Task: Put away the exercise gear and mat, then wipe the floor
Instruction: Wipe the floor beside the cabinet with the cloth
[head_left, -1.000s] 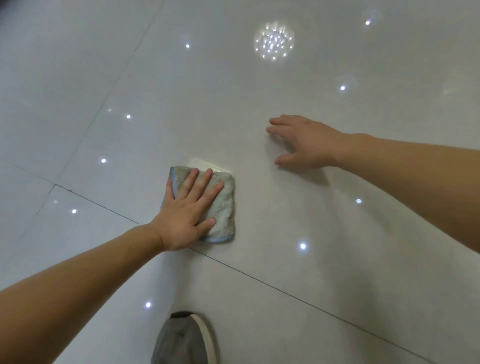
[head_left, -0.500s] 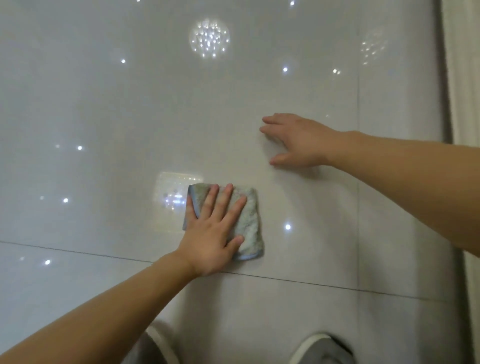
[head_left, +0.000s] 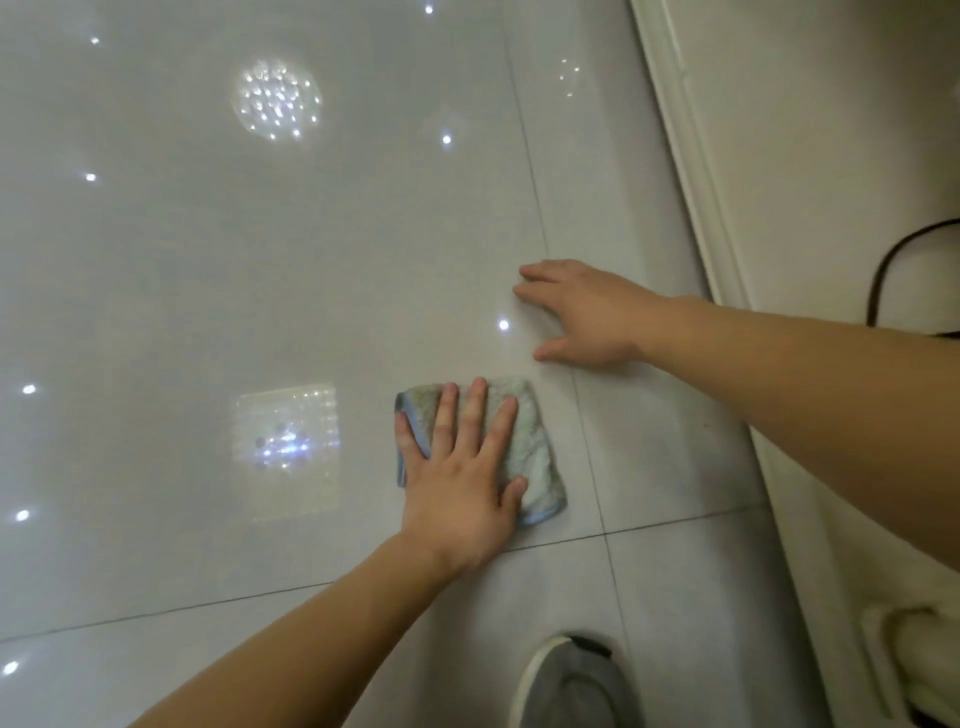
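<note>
A folded pale green cloth with a blue edge (head_left: 535, 452) lies flat on the glossy white tile floor (head_left: 208, 291). My left hand (head_left: 462, 473) presses down on it with straight, spread fingers and covers its left half. My right hand (head_left: 582, 312) rests palm down on the bare floor just beyond the cloth, fingers straight, holding nothing. No exercise gear or mat is in view.
A white skirting board and wall (head_left: 706, 208) run along the right side. A black cable (head_left: 893, 270) loops against that wall. My grey shoe (head_left: 571, 680) stands on the floor at the bottom. Ceiling lights reflect in the tiles.
My left hand has slid the cloth to the right, toward the wall. My right hand has shifted the same way on the floor, and the wall has come into view.
</note>
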